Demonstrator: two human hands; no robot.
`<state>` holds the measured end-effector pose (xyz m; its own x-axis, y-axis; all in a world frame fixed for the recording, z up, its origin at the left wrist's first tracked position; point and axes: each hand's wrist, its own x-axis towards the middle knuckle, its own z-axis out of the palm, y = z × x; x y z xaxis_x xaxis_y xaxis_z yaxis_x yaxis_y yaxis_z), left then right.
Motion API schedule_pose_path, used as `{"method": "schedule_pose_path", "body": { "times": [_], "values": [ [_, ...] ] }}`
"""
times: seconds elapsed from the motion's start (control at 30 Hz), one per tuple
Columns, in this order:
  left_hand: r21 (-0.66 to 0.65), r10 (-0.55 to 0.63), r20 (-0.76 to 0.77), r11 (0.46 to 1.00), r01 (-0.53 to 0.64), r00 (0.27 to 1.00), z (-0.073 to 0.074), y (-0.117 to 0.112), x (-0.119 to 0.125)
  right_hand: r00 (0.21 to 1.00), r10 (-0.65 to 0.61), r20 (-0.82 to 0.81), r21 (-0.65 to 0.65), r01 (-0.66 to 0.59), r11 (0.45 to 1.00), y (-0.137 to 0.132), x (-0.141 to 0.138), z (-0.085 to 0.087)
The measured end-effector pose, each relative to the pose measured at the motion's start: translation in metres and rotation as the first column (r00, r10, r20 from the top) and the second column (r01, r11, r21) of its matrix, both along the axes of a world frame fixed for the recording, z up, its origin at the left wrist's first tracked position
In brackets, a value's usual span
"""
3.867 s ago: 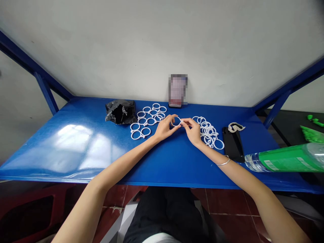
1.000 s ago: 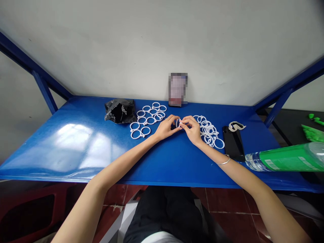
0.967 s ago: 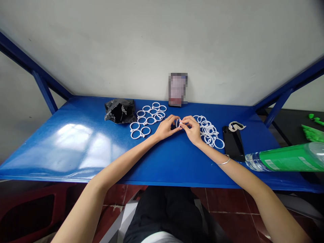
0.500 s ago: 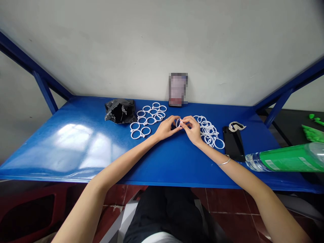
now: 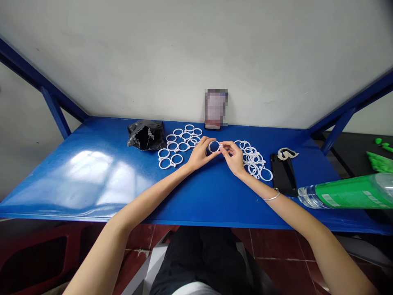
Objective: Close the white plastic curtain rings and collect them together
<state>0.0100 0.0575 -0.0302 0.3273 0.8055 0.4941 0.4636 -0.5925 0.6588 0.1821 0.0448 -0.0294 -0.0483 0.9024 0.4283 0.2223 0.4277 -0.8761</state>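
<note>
The left hand point(image 5: 199, 155) and right hand point(image 5: 235, 159) are pinching a white ring point(image 5: 214, 146), fingers clamped on its rim, having just been turning it from edge-on to flat-on.

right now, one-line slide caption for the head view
Left hand and right hand pinch one white ring over a blue table strewn with loose rings.

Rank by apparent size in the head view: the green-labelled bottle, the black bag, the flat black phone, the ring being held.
1. green-labelled bottle, though it lies nearest the camera, which inflates it.
2. black bag and flat black phone: too alike to rank.
3. held white ring, clearly smallest.
</note>
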Motion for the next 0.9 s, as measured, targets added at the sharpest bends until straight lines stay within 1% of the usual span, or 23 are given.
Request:
{"method": "schedule_pose_path", "body": {
  "times": [0.1,0.3,0.47,0.6,0.9],
  "values": [
    [0.036,0.032,0.015,0.999,-0.033,0.999,-0.0008,0.0001,-0.0001,1.000,-0.016,0.020,0.004,0.016,1.000,0.0004,0.0004,0.0001],
    [0.069,0.053,0.044,0.996,-0.056,0.998,-0.0011,-0.0011,0.0001,0.998,-0.027,0.062,0.049,0.024,0.999,-0.0005,0.0008,0.0014],
    [0.047,0.035,0.039,0.998,-0.037,0.999,0.0001,-0.0016,0.0002,0.997,-0.047,0.063,0.074,0.042,0.996,0.0000,0.0013,0.0009],
    [0.059,0.011,0.036,0.998,-0.013,0.999,-0.0005,-0.0008,-0.0003,0.997,-0.055,0.059,0.094,0.049,0.994,0.0004,0.0011,0.0013],
    [0.071,0.002,0.012,0.997,-0.003,1.000,-0.0005,-0.0008,-0.0004,0.996,-0.052,0.068,0.091,0.045,0.995,0.0017,0.0017,-0.0005]
  ]
}}
